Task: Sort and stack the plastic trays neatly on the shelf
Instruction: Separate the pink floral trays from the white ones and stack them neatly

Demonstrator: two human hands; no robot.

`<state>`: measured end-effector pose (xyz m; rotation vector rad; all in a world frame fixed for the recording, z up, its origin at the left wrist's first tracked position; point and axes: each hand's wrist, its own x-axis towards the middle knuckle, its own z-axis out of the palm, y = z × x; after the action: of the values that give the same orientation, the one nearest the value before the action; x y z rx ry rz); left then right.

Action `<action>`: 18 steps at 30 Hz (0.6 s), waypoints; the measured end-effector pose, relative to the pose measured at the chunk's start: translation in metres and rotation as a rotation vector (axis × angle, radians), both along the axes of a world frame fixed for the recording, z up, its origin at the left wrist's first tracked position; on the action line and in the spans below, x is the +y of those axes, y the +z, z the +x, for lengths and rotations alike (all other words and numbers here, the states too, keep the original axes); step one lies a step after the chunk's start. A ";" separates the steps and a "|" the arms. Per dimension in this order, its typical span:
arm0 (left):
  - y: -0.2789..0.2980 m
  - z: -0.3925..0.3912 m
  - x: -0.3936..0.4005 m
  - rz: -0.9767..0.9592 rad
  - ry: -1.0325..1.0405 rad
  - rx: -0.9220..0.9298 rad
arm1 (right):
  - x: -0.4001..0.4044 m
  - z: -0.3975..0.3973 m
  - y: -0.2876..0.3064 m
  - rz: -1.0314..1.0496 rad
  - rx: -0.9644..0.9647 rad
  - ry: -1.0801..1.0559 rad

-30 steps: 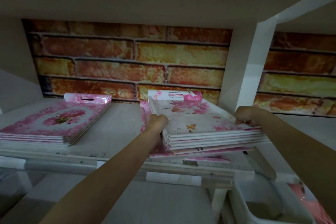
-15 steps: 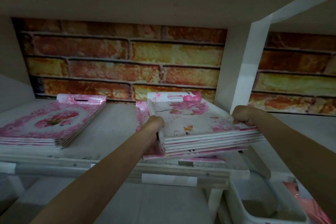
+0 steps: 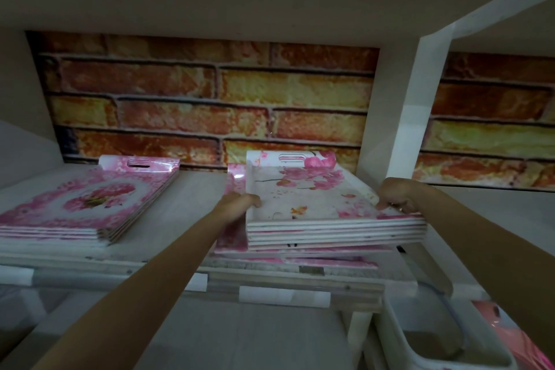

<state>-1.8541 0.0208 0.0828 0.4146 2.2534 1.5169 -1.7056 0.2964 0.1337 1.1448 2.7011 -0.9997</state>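
A stack of several white trays with pink blossom prints (image 3: 312, 207) sits on the shelf (image 3: 186, 219), on top of wider pink trays (image 3: 231, 237) lying flat. My left hand (image 3: 237, 204) grips the stack's left rim, thumb over the top edge. My right hand (image 3: 396, 195) grips the right rim, fingers curled over it. Another stack of pink rose trays (image 3: 87, 207) lies at the shelf's left.
A brick-pattern wall (image 3: 210, 105) backs the shelf, with a white upright post (image 3: 399, 117) just right of the held stack. A shelf board hangs overhead. Below right stands a white plastic bin (image 3: 396, 339), with something pink (image 3: 507, 336) beside it.
The stack has straightened a little, its front edge now nearly square to the shelf front. Both hands have stayed on its sides.
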 end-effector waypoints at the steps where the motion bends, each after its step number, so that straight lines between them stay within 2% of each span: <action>1: 0.004 0.004 -0.001 0.012 -0.009 -0.022 | -0.003 0.000 0.000 0.003 0.006 -0.003; 7: 0.008 0.006 -0.014 0.232 0.030 -0.114 | -0.023 -0.005 0.002 -0.053 0.041 0.017; 18: 0.010 0.005 -0.024 0.388 0.021 -0.137 | -0.031 -0.017 -0.005 -0.049 0.101 -0.006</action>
<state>-1.8489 -0.0030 0.0924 0.3811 1.8638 1.9356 -1.7227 0.2654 0.1288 1.1245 2.7334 -1.1483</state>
